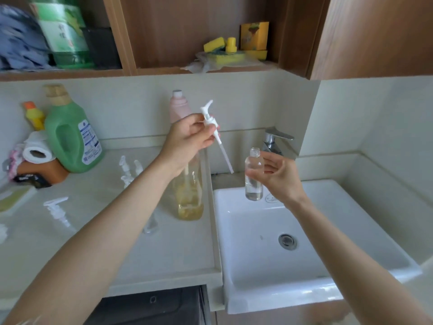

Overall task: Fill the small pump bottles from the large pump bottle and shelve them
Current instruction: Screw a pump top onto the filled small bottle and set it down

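Two hands are busy over the seam between counter and sink. The left hand [187,134] pinches a white pump [209,119] by its collar, fingers curled round it, nozzle up and its thin dip tube slanting down to the right towards the small bottle [253,175]. The right hand [278,177] holds that bottle upright above the sink's [257,266] back left corner, fingers loosely wrapped round its far side, mouth uncapped. Tube tip and bottle neck are near but apart; my reading is that the pump is about to be fed in and screwed down, and holding the bottle over the basin would let drips fall where they rinse away.

The small bottle is clear, round-shouldered plastic with a short threaded neck; it looks to hold clear liquid at the bottom, though how full it is I cannot tell. The large bottle [189,198] stands at the counter's [98,254] right edge, just behind the left wrist: tall, transparent, a little amber liquid pooled at its base, its top hidden by the hand.

Further left on the smooth pale counter, a loose white pump [57,211] lies on its side, and blurred clear bottles with pumps [128,167] stand near the middle. At the back left corner sits a green jug [70,139] with a moulded handle, beside a paper roll [37,152]. The wooden shelf [164,71] above carries yellow sponges [214,44].
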